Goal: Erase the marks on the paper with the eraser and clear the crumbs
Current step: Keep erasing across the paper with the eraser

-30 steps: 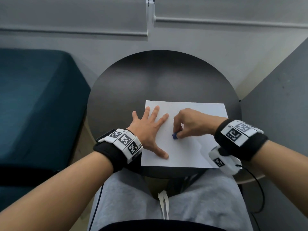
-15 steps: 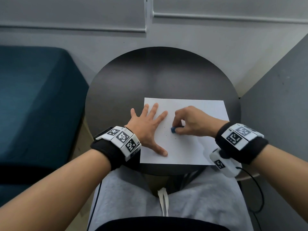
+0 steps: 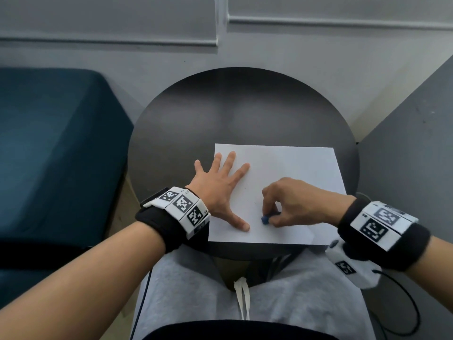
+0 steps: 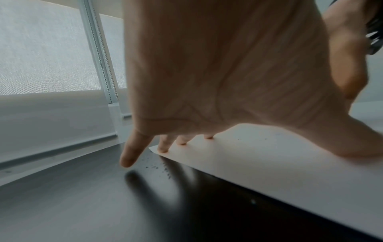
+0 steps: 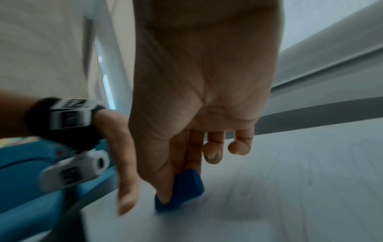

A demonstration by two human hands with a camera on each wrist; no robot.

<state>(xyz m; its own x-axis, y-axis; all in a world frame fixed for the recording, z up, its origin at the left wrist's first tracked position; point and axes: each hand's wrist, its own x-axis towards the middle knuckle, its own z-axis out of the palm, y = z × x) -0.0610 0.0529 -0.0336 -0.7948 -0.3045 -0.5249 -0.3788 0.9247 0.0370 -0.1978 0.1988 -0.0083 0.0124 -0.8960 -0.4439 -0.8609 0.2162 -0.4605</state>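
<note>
Nearest the person, the right hand (image 3: 297, 203) pinches a small blue rubber eraser (image 3: 265, 219) between thumb and fingers, its tip pressed on the white rectangular sheet of paper (image 3: 294, 168) close to the sheet's near edge. Just left of it, the left hand (image 3: 218, 190) lies flat with fingers spread wide, holding down the sheet's left side, little finger on the round dark table (image 3: 232, 106). Small dark eraser crumbs (image 3: 247, 200) dot the paper between the hands.
</note>
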